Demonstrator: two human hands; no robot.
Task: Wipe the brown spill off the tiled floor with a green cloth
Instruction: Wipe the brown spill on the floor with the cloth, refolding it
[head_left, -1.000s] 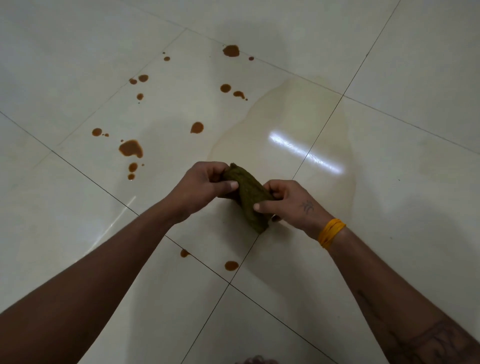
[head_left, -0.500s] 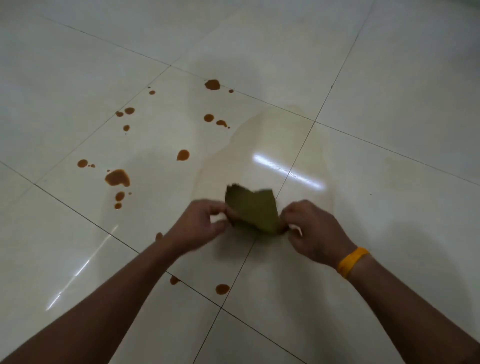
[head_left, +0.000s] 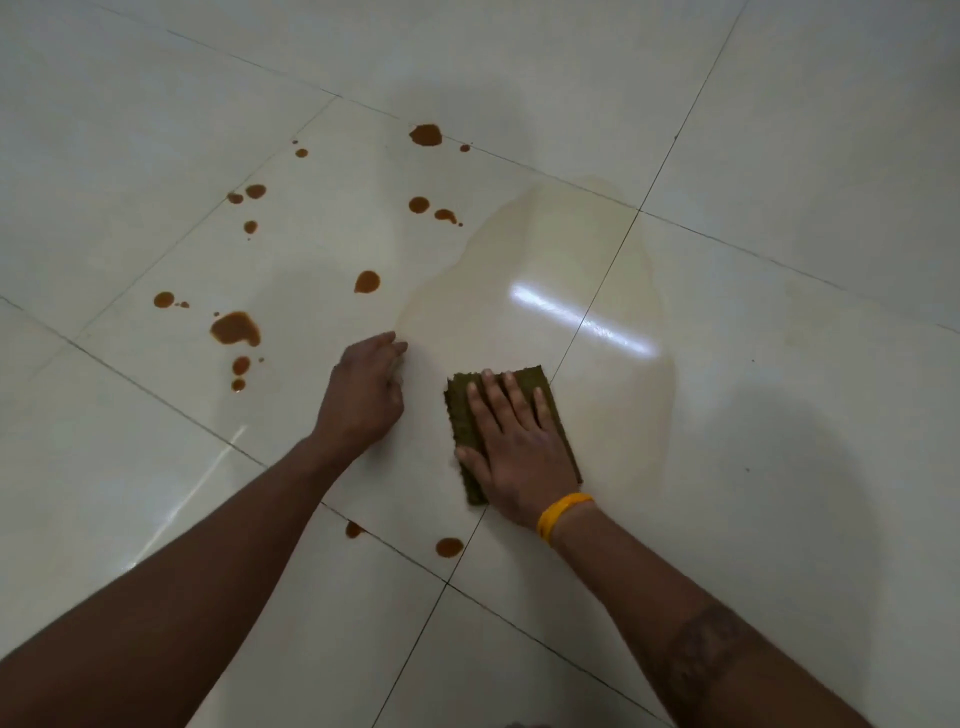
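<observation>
Roughly a dozen dark brown drops (head_left: 235, 329) scattered far left on the tiled floor (head_left: 779, 130), biggest blot w/ two small ones trailing below it; untouched so far. Further drops up top (head_left: 425, 135) near a grout line, plus two low down (head_left: 449, 546) by the tile junction. Best handled after the puddle, one pass each, lifting rather than smearing.

Left hand (head_left: 363, 395) next: resting on bare tile just beside the cloth, fingers loosely curled, holding nothing. Good as a brace; should stay clear of the wet patch so no prints get tracked.

Right hand (head_left: 514, 441) flat on the green cloth (head_left: 462, 410), fingers spread & extended, palm pressing down, not gripping. Cloth folded into a rectangle, lying on the floor at the near edge of the big pale brown puddle (head_left: 561, 249), astride the grout line. Yellow band (head_left: 558, 514) on that wrist.

For the wipe itself: keep even pressure thru the whole palm, push away into the puddle in overlapping strokes, working from outer rim inward so liquid doesn't spread right. Likely need to refold to a dry face once soaked, cloth looks small vs. the puddle. Extra passes along grout, prob. where liquid sits.
</observation>
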